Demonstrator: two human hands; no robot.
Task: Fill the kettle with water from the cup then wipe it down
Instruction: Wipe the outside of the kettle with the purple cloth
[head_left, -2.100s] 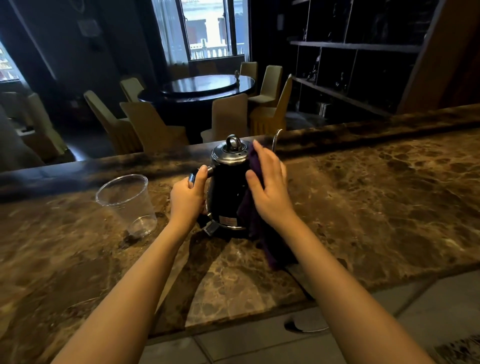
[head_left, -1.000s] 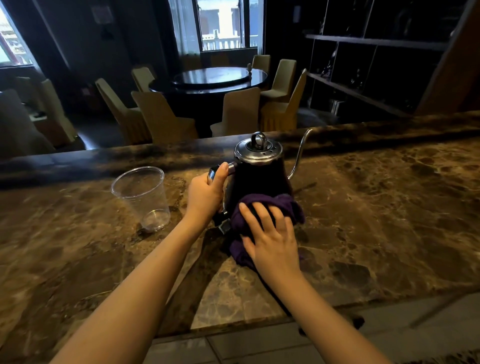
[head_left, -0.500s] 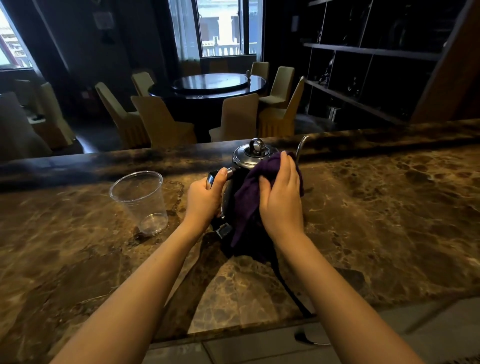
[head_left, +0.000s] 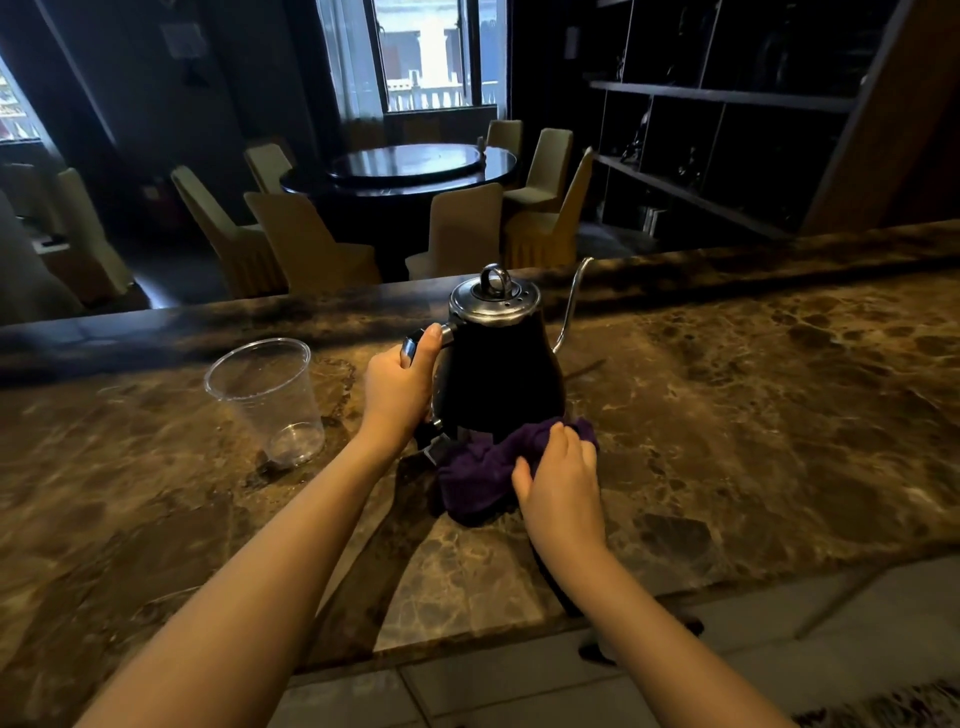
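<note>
Kettle mid-counter, cloth at base

A glossy black kettle with a polished metal lid is seen on a smooth, veined marble counter. Soft purple cloth and a clear plastic cup are shown.

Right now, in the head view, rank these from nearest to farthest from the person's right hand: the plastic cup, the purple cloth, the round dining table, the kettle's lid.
1. purple cloth: under the right hand, touching it.
2. kettle's lid: just beyond, atop the kettle.
3. plastic cup: off to the left on the counter.
4. round dining table: far back, past the counter.
</note>
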